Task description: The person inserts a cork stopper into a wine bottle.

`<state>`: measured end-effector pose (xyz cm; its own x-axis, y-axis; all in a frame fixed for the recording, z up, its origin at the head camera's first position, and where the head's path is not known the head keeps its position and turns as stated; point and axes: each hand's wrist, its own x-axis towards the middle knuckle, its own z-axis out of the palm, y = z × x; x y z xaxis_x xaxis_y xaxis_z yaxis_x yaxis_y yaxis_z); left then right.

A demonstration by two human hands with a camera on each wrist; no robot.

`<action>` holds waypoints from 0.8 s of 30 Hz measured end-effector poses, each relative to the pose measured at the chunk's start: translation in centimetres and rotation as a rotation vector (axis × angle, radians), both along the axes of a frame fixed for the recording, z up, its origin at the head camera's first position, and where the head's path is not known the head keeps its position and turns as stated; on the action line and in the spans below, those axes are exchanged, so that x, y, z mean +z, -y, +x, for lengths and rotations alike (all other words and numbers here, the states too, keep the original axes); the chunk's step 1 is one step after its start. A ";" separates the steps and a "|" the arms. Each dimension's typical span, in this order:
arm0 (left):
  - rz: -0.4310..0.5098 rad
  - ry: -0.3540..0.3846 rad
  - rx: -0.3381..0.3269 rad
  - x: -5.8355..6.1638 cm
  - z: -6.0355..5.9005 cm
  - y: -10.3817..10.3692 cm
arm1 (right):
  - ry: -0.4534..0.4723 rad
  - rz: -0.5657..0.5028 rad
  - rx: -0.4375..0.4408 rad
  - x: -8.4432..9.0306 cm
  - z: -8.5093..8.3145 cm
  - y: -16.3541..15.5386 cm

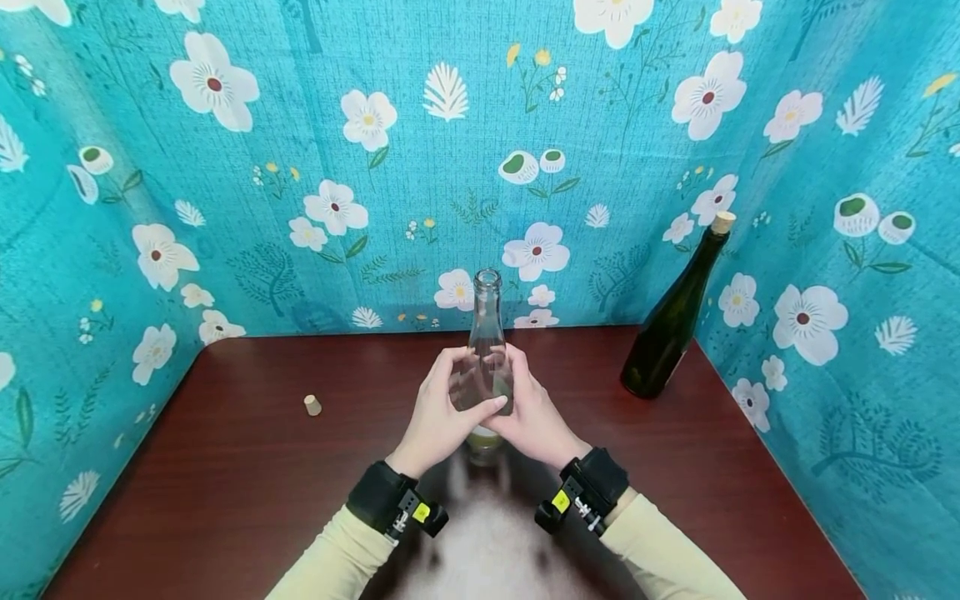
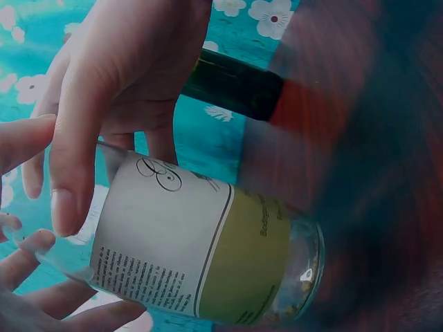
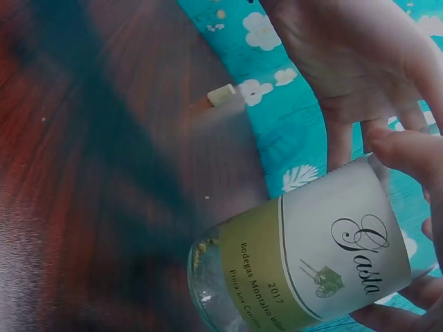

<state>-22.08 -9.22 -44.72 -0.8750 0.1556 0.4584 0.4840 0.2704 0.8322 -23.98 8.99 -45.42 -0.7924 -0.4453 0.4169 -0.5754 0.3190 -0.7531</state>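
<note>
Grip: left hand (image 1: 441,408) and right hand (image 1: 538,417) curled round the clear bottle (image 1: 486,379), between them;
Bottle axis: upright, neck (image 1: 487,312) above the grip, base (image 1: 484,454) below;
Cork (image 1: 312,406): left of the grip, well apart (left hand nearer)

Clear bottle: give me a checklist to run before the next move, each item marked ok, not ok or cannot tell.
1. Left hand and right hand around clear bottle: ok.
2. Its mouth unstoppered: ok.
3. Loose cork in hand: not ok, on the table to the left.
4. Green bottle apart from the hands: ok.
5. Clear bottle's base resting on the table: cannot tell.
</note>
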 end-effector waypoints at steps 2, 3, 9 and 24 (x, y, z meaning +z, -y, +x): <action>-0.005 0.001 0.005 -0.5 0.0 0.0 | 0.008 -0.009 0.005 -0.5 0.0 0.1; -0.008 0.003 0.009 -0.7 0.1 0.0 | 0.010 -0.011 0.004 -0.7 0.0 0.1; -0.031 0.023 0.035 -1.6 0.3 0.0 | 0.009 0.016 -0.033 -1.5 0.2 0.1; -0.015 0.024 0.044 -2.1 0.4 -0.3 | 0.005 0.027 -0.066 -1.9 0.0 0.0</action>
